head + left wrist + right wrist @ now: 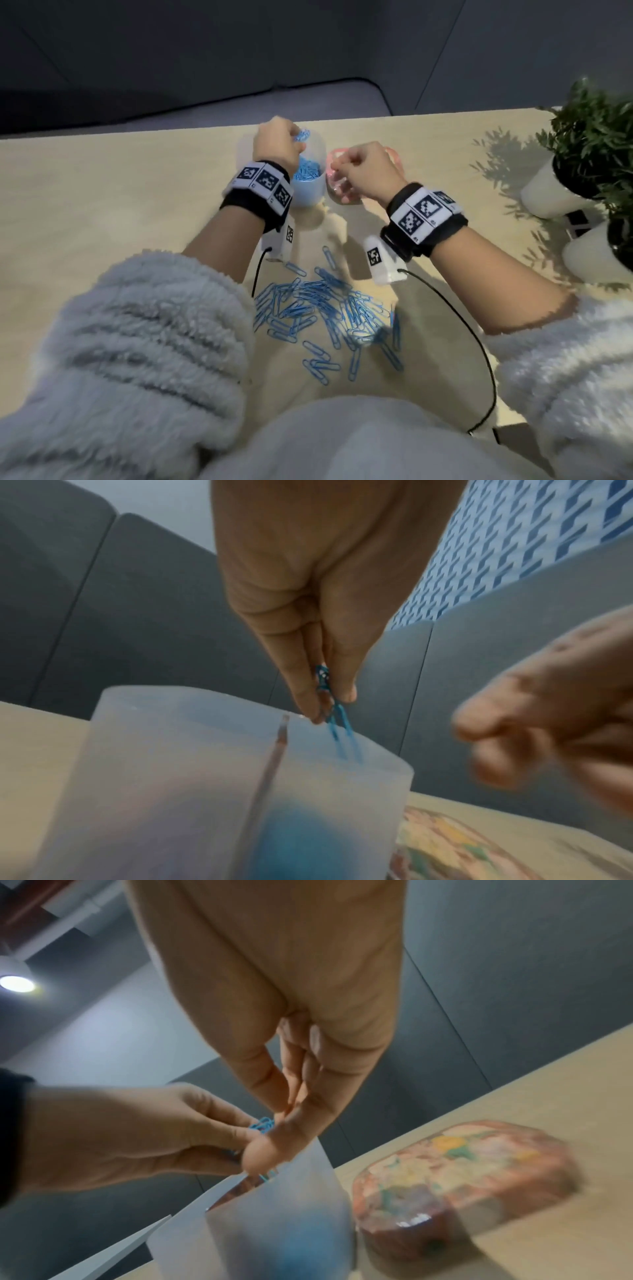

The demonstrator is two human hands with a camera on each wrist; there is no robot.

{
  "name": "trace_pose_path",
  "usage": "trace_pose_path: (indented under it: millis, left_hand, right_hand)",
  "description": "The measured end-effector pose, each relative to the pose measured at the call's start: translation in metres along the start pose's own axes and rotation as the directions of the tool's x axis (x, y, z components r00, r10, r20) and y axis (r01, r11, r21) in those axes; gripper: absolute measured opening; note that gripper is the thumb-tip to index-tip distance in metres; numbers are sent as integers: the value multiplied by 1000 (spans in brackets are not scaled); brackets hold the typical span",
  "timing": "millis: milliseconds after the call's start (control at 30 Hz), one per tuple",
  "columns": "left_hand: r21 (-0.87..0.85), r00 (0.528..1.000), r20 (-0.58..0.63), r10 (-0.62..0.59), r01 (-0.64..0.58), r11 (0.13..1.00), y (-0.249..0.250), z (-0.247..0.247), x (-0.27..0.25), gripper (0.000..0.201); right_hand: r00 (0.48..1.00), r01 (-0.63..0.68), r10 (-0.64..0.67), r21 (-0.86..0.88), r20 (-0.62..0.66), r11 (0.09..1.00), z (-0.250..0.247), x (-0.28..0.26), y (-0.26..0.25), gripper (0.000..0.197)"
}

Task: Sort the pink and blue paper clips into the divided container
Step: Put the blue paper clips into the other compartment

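A frosted divided container (308, 198) stands at the far middle of the table, its right compartment heaped with blue clips (307, 171). My left hand (296, 138) hovers over its rim and pinches a small bunch of blue clips (324, 679), whose ends hang into the container (171, 777) just right of the divider (279, 750). My right hand (337, 168) is beside it, thumb against fingertips (274, 1131), with nothing visible between them. A loose pile of blue clips (325, 308) lies near me. No pink clips show on the table.
A pink floral box (342, 193) stands right of the container (274, 1218), under my right hand. Two potted plants in white pots (548, 192) stand at the table's right edge. Black wrist-camera cables (479, 342) trail over the near table. A grey sofa lies beyond the far edge.
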State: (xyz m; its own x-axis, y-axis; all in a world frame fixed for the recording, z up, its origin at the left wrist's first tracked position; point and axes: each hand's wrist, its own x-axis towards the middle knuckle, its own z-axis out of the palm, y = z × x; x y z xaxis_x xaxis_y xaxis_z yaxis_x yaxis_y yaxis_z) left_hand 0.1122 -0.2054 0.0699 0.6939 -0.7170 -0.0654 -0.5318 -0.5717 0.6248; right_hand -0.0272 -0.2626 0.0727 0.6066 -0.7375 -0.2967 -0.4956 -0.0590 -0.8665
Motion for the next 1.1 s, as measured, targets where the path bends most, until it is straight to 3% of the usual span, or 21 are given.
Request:
trace_pose_path:
  millis: [67,133,200,267,333,433,533,633,700,767,933,1033,1100]
  left_hand:
    - [68,996,83,26,-32,997,0,9,1,14]
    - [107,987,154,48,-65,992,-1,14,-3,13]
    - [107,982,154,112,-129,986,-6,15,-11,15]
    - [67,968,76,238,-243,968,-12,15,-26,23]
    - [67,932,62,357,-361,930,-21,16,-45,23]
    - [156,841,103,531,-541,827,-39,24,-78,18]
    - [275,721,122,682,-684,675,-66,41,-102,16]
    - [175,711,277,647,-699,693,-83,58,-125,19]
    - [163,690,459,561,-685,710,-86,66,-141,36]
    - [175,681,565,466,-651,738,-86,68,-153,54]
    - [140,697,536,477,-630,764,-76,70,-167,43]
    - [121,733,497,464,-589,799,-81,58,-162,41]
    - [137,750,486,448,-572,809,-88,49,-157,52]
  right_hand:
    - [996,-19,19,-3,92,1000,-11,-18,19,23]
    - [993,-45,49,-35,108,998,-23,-34,40,25]
    - [992,-70,78,-81,96,994,-32,-52,63,27]
    - [989,-79,95,-136,110,988,-39,-73,84,21]
    - [982,-24,74,-279,172,960,-45,-96,105,6]
    - [945,51,158,-608,286,793,-52,-129,127,35]
    - [924,30,234,-667,302,744,-45,-156,144,66]
    - [931,67,189,-655,312,753,-30,-170,156,91]
    - [945,91,138,-645,296,759,-20,-168,158,89]
    - [955,98,97,-611,279,785,-11,-158,156,79]
    - [974,127,-15,-493,225,860,14,-131,147,50]
    - [972,145,-25,-512,234,847,11,-122,140,53]
    - [983,126,-31,-540,180,832,3,-121,140,62]
